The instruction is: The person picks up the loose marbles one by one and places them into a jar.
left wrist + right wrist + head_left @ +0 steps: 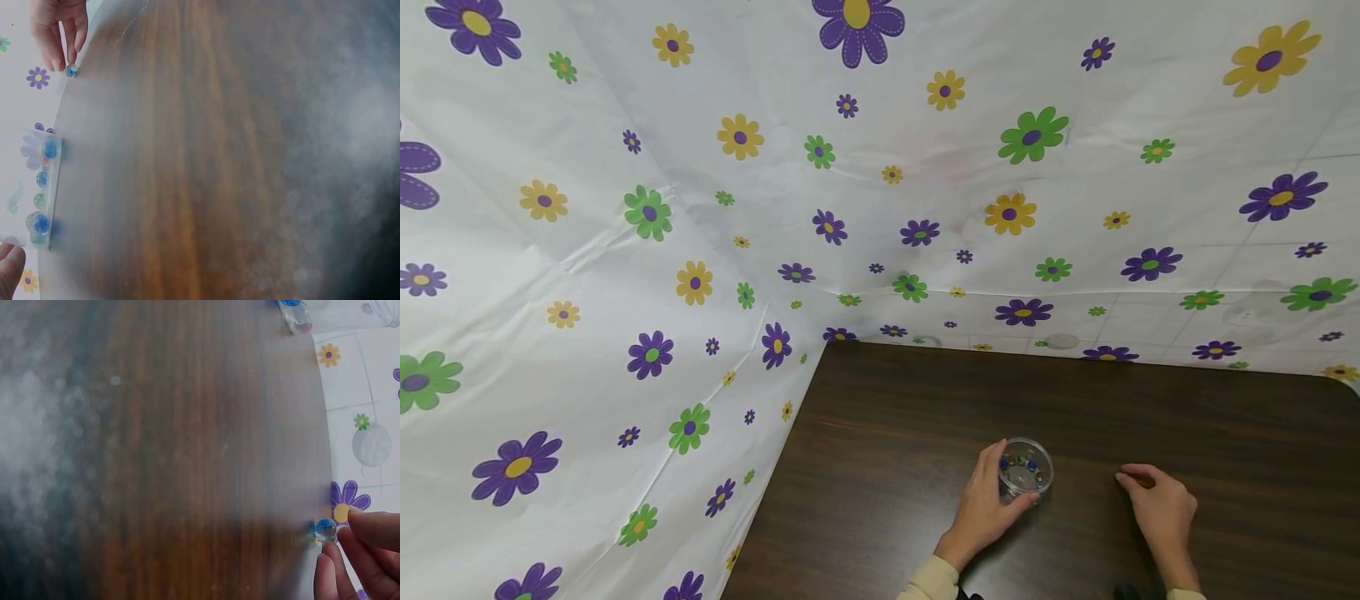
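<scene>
My left hand (985,507) grips a round clear plastic container (1026,492) from its left side, thumb at the near side and fingers at the far side. Several glass marbles (1021,461), blue, green and reddish, lie in its bottom. In the left wrist view the container's clear wall (56,194) shows marbles stacked along its base, with the left thumb (11,269) beside it. To the right of the container, my right hand (1161,508) is low over the table. Its fingertips pinch a clear marble with blue inside (325,529), too small to make out in the head view.
Both hands are over a dark brown wooden table (880,433). A white flower-print sheet (880,200) hangs along the table's far edge and left side. Light sleeves (928,579) cover the forearms.
</scene>
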A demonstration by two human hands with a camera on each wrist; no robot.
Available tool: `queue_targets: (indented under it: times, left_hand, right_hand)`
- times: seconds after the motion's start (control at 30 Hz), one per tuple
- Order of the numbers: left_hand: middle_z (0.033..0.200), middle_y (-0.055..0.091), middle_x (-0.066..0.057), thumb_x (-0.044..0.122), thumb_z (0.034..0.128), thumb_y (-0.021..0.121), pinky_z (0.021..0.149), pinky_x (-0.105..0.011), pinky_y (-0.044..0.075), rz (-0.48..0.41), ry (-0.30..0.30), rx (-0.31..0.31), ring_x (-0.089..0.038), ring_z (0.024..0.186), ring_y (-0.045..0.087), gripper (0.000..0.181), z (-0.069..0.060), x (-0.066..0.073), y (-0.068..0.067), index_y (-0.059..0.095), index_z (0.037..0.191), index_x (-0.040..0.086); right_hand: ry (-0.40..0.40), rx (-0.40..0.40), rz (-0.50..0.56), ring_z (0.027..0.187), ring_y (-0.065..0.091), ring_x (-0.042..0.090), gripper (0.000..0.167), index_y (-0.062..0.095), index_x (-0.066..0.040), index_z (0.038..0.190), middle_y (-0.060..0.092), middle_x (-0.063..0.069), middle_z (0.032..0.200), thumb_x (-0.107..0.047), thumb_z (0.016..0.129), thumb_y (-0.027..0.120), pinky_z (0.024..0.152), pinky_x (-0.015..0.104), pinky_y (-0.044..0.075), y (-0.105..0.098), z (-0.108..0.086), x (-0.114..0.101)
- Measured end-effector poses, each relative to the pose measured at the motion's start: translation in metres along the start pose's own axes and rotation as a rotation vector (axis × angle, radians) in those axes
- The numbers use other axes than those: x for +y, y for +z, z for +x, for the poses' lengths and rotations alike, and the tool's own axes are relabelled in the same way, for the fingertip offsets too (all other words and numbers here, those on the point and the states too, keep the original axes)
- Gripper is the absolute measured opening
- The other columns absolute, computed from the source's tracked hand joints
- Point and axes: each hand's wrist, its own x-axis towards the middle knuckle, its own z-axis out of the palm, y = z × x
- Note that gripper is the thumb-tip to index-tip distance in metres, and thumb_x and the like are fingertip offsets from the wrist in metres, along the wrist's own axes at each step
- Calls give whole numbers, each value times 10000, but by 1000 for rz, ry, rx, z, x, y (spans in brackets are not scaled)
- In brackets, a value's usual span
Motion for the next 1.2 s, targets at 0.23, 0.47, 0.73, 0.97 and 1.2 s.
queue_targets:
  times: [0.23,0.47,0.73,0.97,1.2]
  left_hand:
    - [1502,474,-59,437,928,779,1028,-365,501,-3,-1,2,-202,1309,556,855,0,-1,1,338,1574,94]
    - [1500,475,-65,430,929,780,1024,-367,504,-5,9,9,-204,1306,558,849,-1,-1,1,347,1568,77]
    - [1498,474,-68,420,924,789,1025,-367,504,-4,16,17,-209,1305,560,847,0,-2,3,368,1552,40]
    - [1495,475,-69,418,922,791,1024,-373,506,-3,21,18,-214,1308,558,849,0,-3,3,366,1549,35]
    - [1496,474,-66,429,926,783,1024,-381,506,-5,12,16,-217,1312,555,844,0,-3,3,367,1549,41]
  right_hand:
    - [-24,-5,0,937,640,509,140,753,86,997,741,256,915,-14,900,771,1025,637,314,5,0,1]
    - [-36,-52,-17,904,645,500,145,741,104,1002,735,252,888,26,882,769,1017,639,316,8,0,1]
    - [-78,-91,-65,828,659,422,139,751,88,973,730,211,862,40,848,790,866,581,405,10,-1,1]
    - [-81,-125,-68,833,657,408,156,746,91,995,718,195,866,41,850,777,839,583,429,9,-2,-1]
    - [-63,-122,-63,797,661,365,144,755,77,986,730,158,829,25,855,784,777,537,458,10,-6,-6]
